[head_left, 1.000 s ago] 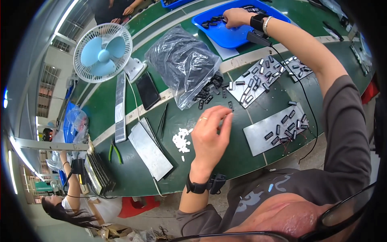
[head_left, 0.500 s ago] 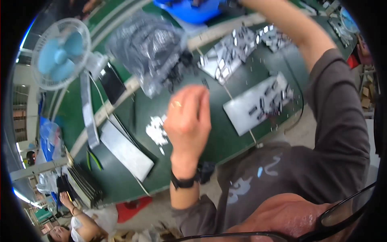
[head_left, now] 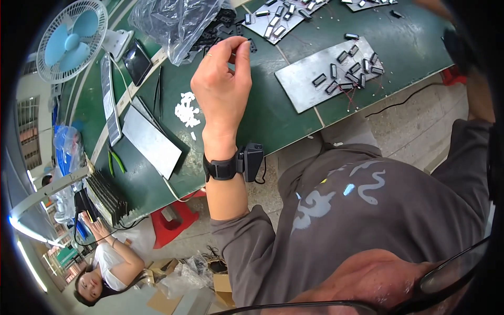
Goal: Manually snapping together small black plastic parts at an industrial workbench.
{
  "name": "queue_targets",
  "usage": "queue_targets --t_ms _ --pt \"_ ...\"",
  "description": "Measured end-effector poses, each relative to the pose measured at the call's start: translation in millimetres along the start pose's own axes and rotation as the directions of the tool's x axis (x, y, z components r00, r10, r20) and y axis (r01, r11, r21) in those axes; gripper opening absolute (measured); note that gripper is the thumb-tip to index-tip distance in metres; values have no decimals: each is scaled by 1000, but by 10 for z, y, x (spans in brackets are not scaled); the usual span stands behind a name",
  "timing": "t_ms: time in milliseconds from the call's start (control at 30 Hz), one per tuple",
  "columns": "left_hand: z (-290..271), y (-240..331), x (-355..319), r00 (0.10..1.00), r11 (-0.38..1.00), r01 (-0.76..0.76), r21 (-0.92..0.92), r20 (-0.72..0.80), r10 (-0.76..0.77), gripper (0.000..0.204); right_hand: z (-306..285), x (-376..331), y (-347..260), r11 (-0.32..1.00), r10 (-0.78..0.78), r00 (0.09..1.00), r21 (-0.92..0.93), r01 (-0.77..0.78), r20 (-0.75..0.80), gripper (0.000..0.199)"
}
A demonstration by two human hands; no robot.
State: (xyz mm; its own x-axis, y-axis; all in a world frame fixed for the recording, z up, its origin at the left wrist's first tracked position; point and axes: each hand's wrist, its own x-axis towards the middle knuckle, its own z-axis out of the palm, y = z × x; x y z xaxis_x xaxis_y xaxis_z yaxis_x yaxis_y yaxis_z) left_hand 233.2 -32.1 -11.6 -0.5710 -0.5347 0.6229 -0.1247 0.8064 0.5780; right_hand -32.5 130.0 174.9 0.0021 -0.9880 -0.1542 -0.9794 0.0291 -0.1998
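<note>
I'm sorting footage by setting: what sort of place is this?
Probably a workshop for assembling small parts: a long green-topped workbench bears flat silver metal plates with small black rectangular parts scattered on them, and a green-handled hand tool lies there too.

Workshop (green bench (head_left: 278,118), black parts (head_left: 333,71))

Before you: one green-topped worktable (head_left: 268,118); by its near edge, one red stool (head_left: 178,229); beneath, pale grey floor (head_left: 409,121) with joints; to your far left, barred windows (head_left: 29,111), pale wall (head_left: 44,100), bright strip lights (head_left: 31,266)
</note>
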Motion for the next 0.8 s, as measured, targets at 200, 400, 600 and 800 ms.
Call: queue_targets --t_ms 200,400,600,800 --pt "106 208 -163 959 993 -19 -116 278 51 7 586 -606 116 971 -236 967 -21 239 97 32" --pt "312 513 -262 904 982 -184 49 400 149 9 553 -559 -20 978 -106 991 191 88 86 25" --pt "323 562 -331 878 975 -204 91 457 142 9 954 -288 36 629 98 992 768 -119 74 29" --pt "255 689 -173 895 981 -178 72 427 131 10 1231 -91 44 -66 29 984 983 -173 176 43"
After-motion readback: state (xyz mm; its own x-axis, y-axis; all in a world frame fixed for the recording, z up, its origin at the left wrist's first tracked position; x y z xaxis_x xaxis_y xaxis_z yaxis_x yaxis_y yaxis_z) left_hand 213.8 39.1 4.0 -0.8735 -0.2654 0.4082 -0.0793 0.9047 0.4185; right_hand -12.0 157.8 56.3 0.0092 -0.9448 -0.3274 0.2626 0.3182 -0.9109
